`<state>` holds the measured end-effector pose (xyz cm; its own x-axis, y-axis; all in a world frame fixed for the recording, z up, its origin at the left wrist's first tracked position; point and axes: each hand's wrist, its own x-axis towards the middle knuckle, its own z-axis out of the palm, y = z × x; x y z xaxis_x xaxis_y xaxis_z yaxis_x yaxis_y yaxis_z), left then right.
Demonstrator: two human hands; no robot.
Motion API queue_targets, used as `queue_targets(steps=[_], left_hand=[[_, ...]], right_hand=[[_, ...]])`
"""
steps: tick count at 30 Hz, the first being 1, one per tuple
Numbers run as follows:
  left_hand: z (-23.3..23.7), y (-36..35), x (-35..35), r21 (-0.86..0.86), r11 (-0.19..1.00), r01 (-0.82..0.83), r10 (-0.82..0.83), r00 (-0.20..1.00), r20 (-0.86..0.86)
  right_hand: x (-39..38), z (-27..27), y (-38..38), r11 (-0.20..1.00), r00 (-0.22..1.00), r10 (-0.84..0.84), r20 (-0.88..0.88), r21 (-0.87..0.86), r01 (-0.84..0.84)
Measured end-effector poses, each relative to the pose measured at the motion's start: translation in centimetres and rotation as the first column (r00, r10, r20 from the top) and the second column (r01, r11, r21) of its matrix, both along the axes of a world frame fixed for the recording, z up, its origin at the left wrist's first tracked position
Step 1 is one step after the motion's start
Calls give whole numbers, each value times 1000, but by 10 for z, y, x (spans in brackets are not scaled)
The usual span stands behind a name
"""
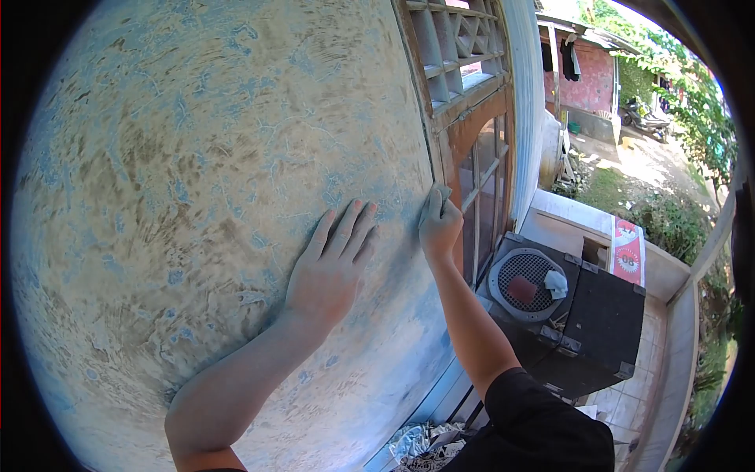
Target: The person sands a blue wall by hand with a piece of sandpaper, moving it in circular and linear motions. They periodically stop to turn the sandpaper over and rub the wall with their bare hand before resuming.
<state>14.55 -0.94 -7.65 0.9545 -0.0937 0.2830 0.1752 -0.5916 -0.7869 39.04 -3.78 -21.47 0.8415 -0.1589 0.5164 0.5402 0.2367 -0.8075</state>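
A wall point(197, 157) with patchy beige and blue paint fills the left and middle of the view. My left hand point(334, 263) lies flat against it, dusty, with its fingers spread and nothing held. Beside the wooden door frame point(472, 126), at the wall's right edge, is my right hand point(440, 224). Its fingers are curled round a small greyish piece point(443, 191), which shows only at the top of the fist; what it is I cannot make out.
A black speaker box point(605, 315) with a round grille stands at the right, a reddish piece and a crumpled white piece on it. Behind it, a red and white box point(627, 250) rests by a low wall. Crumpled material point(425, 444) lies at the bottom.
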Motion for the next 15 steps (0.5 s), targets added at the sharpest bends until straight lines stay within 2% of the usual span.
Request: queue_targets(steps=[2,4,5,7,10,13,15], left_hand=[[1,0,-1,-14,1000,3,-3,1000,-11],[1,0,-1,-9,1000,2,-2,1000,-13],[1,0,-1,-4,1000,-1,1,1000,-21],[0,-1,-1,-10,1000,0,0,1000,-14],[-1,0,-1,-13,1000,8,-8,1000,-5],[-1,1,-2,-17,1000,7,-7,1000,4],[-1,0,-1,-20,1000,12,-12,1000,2]], right_hand=[[-11,6,2,998,998,-53,-32,18,53],[-29,3,0,992,980,-116,160,-25,122],[-30,4,-4,992,980,-116,163,-23,122],[-29,-1,-13,975,981,-42,187,-208,81],[3,9,-6,974,987,-133,93,-171,147],[18,20,-4,979,992,-127,-8,-163,124],[6,15,-2,986,996,-87,10,-142,87]])
